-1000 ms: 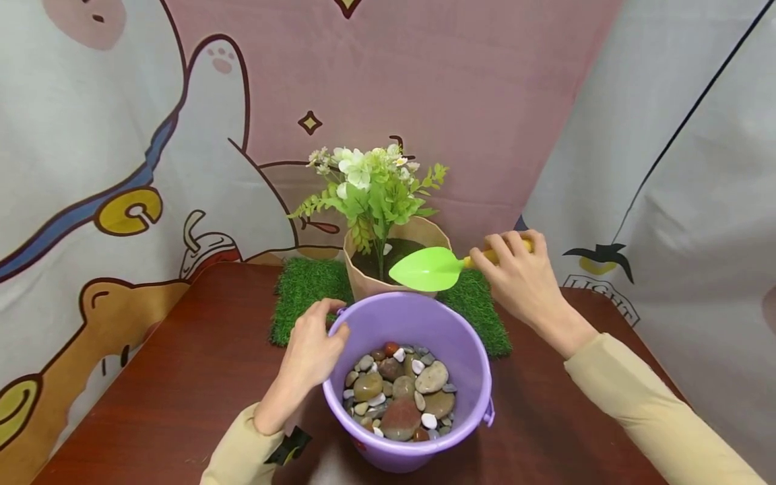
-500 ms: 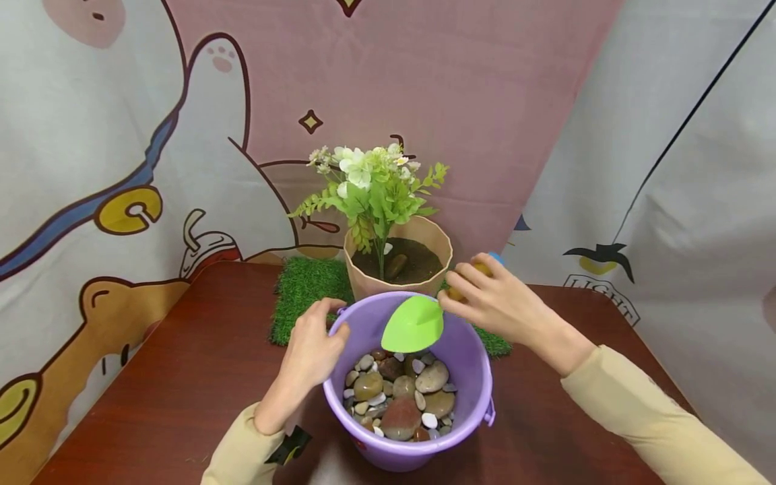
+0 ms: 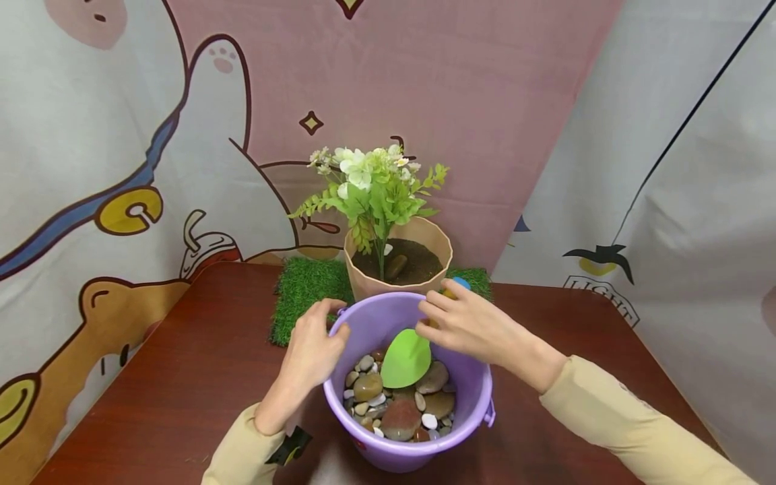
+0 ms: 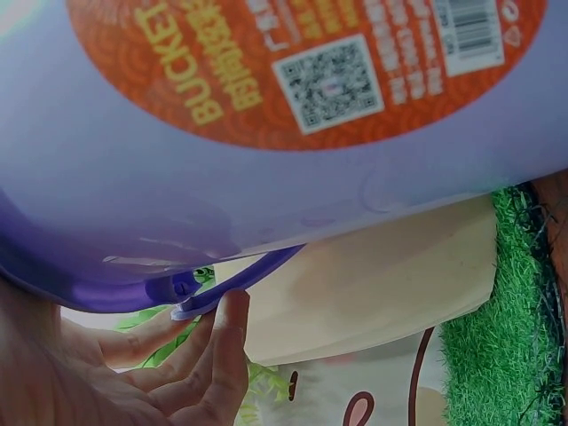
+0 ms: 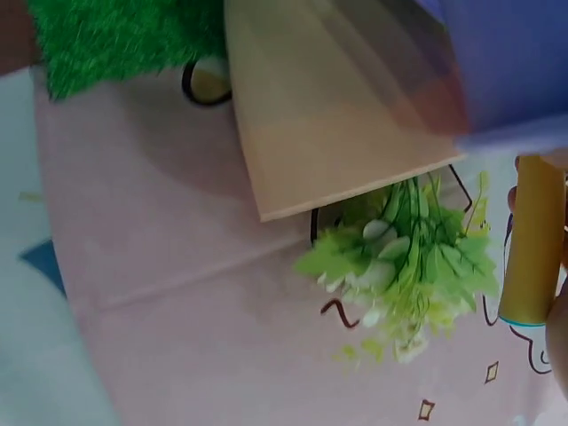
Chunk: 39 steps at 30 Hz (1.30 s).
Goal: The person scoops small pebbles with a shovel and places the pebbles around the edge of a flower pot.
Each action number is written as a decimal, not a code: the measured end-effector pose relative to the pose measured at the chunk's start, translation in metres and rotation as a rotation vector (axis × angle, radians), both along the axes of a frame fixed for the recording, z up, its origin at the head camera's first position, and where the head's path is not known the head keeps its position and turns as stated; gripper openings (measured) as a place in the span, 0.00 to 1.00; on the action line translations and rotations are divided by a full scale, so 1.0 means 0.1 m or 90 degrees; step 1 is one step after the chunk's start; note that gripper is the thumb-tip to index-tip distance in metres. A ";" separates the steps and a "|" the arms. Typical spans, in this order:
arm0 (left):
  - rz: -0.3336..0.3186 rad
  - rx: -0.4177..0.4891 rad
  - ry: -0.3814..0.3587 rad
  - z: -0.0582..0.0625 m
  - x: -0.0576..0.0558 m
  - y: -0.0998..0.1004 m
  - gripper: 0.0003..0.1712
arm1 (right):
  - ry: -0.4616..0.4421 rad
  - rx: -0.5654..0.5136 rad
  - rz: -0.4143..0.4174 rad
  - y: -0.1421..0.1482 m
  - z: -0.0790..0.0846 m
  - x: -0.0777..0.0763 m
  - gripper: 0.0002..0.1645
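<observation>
A purple bucket [image 3: 479,357] holds several wet pebbles [image 3: 400,417] of mixed size and colour. My left hand [image 3: 315,343] grips its left rim, fingers by the handle [image 4: 257,271] and thumb over the edge. My right hand [image 3: 473,323] holds a toy trowel by its yellow handle [image 5: 534,240], which ends in a blue cap. The trowel's bright green blade [image 3: 406,360] points down inside the bucket, overlapping the pebbles in the head view.
Right behind the bucket stands a beige flowerpot [image 3: 445,246] with dark soil, some stones and a white-flowered artificial plant [image 3: 382,195]. It sits on a square of artificial grass [image 3: 309,289]. A printed cloth [image 3: 473,101] hangs behind the reddish-brown table [image 3: 170,377].
My right hand has brought the trowel from over the flowerpot down into the bucket, turning the blade downward. A brown stone now shows on the pot's soil. The left hand stays put.
</observation>
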<state>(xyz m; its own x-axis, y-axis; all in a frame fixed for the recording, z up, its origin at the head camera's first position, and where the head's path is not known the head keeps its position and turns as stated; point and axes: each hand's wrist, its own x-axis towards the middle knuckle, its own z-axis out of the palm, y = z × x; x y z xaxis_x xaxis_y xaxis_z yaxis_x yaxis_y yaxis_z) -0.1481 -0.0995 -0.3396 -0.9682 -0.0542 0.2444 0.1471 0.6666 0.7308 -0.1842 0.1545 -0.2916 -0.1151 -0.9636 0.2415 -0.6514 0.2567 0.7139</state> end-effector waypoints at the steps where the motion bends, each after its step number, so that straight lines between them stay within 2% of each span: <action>1: 0.000 0.000 0.000 0.00 0.00 0.00 0.20 | -0.009 0.000 -0.002 -0.01 -0.02 0.00 0.08; 4: 0.000 -0.001 0.000 -0.01 0.00 0.00 0.20 | -0.035 -0.010 -0.006 -0.03 -0.08 0.00 0.03; 9: 0.000 0.000 0.004 -0.01 0.00 0.00 0.20 | -0.085 -0.039 -0.018 -0.06 -0.15 -0.01 0.15; 12: 0.001 0.000 0.005 0.00 0.00 0.00 0.20 | -0.111 -0.047 -0.027 -0.09 -0.18 -0.01 0.17; 22: 0.001 0.003 0.004 0.00 0.00 0.00 0.20 | -0.133 -0.064 -0.036 -0.13 -0.23 -0.01 0.12; 30: 0.001 0.001 0.006 0.00 0.00 -0.01 0.19 | -0.152 -0.093 -0.066 -0.13 -0.22 0.00 0.10; 36: 0.000 0.002 0.008 0.00 0.00 -0.01 0.20 | -0.134 -0.137 -0.064 -0.10 -0.21 -0.01 0.14; 39: -0.002 -0.001 0.012 -0.01 0.00 0.00 0.20 | -0.143 -0.162 -0.056 -0.07 -0.22 -0.02 0.15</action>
<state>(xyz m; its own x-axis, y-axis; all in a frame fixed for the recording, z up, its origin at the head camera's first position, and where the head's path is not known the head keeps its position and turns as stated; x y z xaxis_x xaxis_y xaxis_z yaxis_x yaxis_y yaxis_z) -0.1478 -0.0990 -0.3402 -0.9637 -0.0508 0.2622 0.1627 0.6668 0.7272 -0.1865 0.1473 -0.3136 -0.2725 -0.8601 0.4313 -0.7523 0.4699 0.4617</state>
